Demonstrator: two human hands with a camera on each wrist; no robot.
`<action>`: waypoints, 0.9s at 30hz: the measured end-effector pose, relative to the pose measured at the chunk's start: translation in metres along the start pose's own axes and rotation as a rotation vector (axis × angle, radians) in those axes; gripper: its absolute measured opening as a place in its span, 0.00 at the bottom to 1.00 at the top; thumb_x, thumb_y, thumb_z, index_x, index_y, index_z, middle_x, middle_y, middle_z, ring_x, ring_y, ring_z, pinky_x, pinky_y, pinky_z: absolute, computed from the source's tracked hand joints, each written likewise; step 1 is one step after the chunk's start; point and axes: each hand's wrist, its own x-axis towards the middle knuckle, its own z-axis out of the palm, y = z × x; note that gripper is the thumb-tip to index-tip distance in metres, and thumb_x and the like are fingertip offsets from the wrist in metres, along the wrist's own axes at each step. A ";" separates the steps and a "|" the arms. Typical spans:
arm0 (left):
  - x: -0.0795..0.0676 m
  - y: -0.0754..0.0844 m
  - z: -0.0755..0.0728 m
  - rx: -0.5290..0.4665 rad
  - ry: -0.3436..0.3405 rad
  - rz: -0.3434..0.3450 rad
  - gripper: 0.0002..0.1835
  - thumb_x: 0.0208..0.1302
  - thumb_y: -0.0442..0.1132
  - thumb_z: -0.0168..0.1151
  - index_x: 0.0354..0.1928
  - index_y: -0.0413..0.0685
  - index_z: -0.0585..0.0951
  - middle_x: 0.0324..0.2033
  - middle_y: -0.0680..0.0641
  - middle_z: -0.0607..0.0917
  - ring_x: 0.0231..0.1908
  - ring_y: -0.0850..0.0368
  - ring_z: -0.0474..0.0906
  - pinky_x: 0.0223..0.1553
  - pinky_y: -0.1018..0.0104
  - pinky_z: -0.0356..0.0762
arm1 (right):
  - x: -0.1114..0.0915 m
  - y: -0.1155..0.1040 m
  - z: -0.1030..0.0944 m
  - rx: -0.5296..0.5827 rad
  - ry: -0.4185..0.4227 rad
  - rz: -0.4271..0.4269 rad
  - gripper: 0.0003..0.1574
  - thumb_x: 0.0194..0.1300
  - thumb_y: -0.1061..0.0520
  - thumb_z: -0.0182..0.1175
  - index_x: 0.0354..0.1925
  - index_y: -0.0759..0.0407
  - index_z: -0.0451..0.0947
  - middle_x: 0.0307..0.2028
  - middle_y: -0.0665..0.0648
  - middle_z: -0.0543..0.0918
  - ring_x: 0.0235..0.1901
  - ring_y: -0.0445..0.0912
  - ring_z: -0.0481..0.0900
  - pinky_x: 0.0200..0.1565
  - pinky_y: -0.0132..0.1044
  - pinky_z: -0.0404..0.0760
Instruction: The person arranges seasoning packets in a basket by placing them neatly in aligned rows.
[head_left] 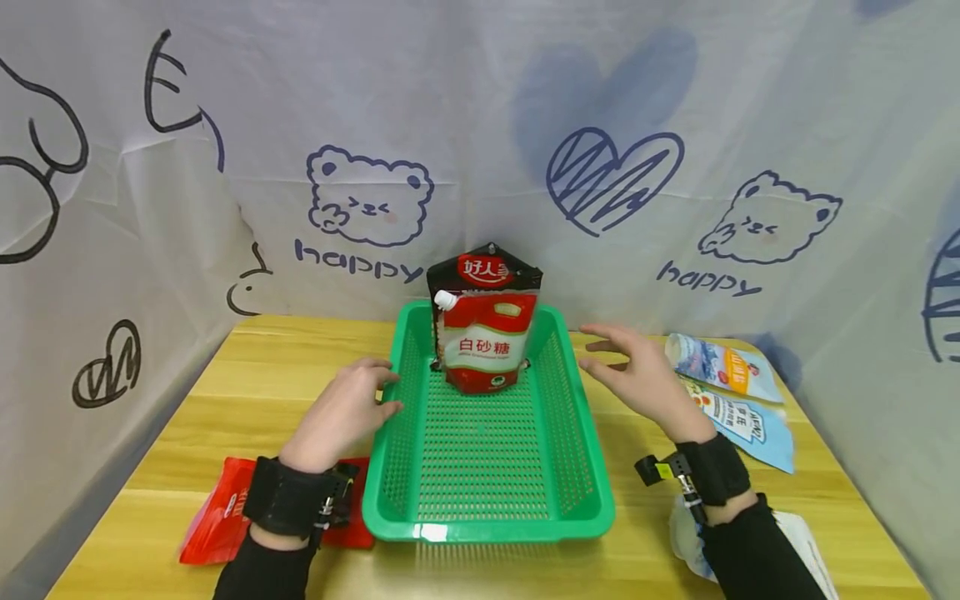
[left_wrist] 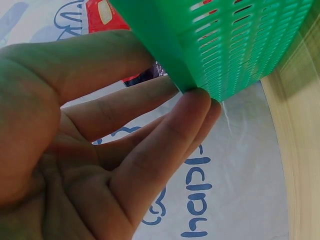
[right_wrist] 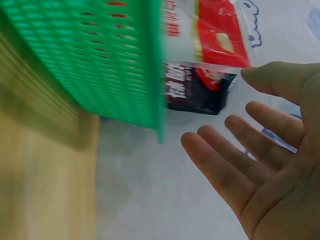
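Note:
A green perforated plastic basket (head_left: 480, 529) stands on the table between both hands. At its far end a red and white pouch (head_left: 483, 346) with a white spout cap stands upright, labelled as white granulated sugar. Behind it leans a black and red packet (head_left: 487, 254), partly hidden. My left hand (head_left: 341, 412) is at the basket's left rim; in the left wrist view its fairly straight fingers (left_wrist: 165, 142) reach the rim, some tips hidden behind it. My right hand (head_left: 645, 379) hovers beyond the right rim, fingers spread and apart from the basket, holding nothing.
A red packet (head_left: 225, 512) lies left of the basket, partly under the left wrist. On the right lie a blue and orange pouch (head_left: 723, 367) and a light blue pouch (head_left: 750, 425). A white package (head_left: 802, 542) shows beside the right forearm. A printed cloth (head_left: 480, 108) hangs behind the table.

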 end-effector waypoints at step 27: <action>0.002 -0.014 -0.007 0.019 -0.024 0.081 0.18 0.64 0.35 0.73 0.53 0.32 0.85 0.58 0.33 0.83 0.51 0.39 0.83 0.52 0.45 0.84 | -0.033 0.014 0.066 0.190 0.184 0.239 0.33 0.71 0.61 0.66 0.72 0.60 0.73 0.61 0.70 0.82 0.50 0.60 0.87 0.29 0.32 0.80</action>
